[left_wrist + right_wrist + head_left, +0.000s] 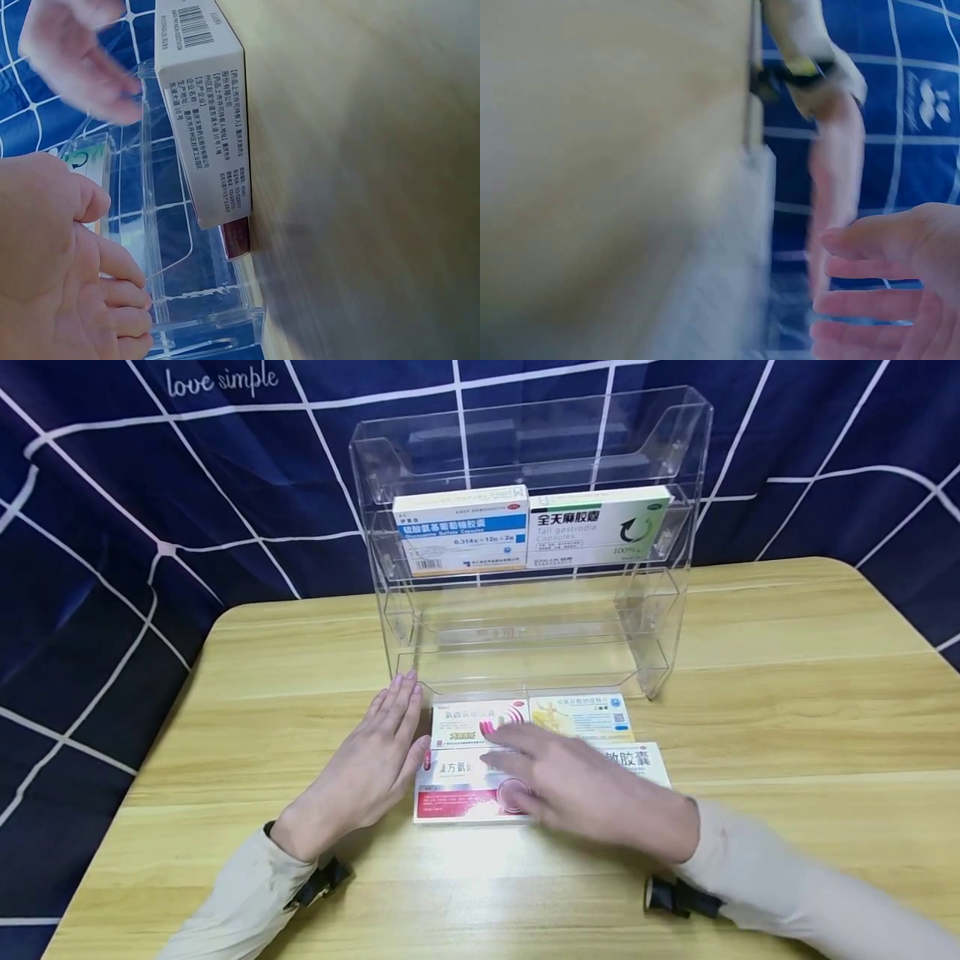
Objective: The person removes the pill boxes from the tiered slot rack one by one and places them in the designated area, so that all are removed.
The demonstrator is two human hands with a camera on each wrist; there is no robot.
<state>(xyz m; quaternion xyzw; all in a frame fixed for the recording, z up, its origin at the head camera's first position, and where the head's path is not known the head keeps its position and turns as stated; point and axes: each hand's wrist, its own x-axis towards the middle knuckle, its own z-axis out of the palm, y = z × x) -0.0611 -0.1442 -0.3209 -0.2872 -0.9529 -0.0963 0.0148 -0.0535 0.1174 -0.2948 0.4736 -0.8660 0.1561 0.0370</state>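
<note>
Several medicine boxes lie flat on the table in front of a clear acrylic rack. At the front is a large red-and-white capsule box. Behind it sit a white box with pink arcs and a white-and-yellow tablet box. My left hand is on the table just left of the boxes, fingers extended toward the rack. My right hand, slightly blurred, is over the large box and hides its middle, fingers spread and pointing left. In the left wrist view, the end of a white box shows beside the palm.
The clear acrylic rack stands at the back of the wooden table. Its upper tier holds a blue-and-white capsule box and a green-and-white capsule box. A dark blue cloth with white lines hangs behind.
</note>
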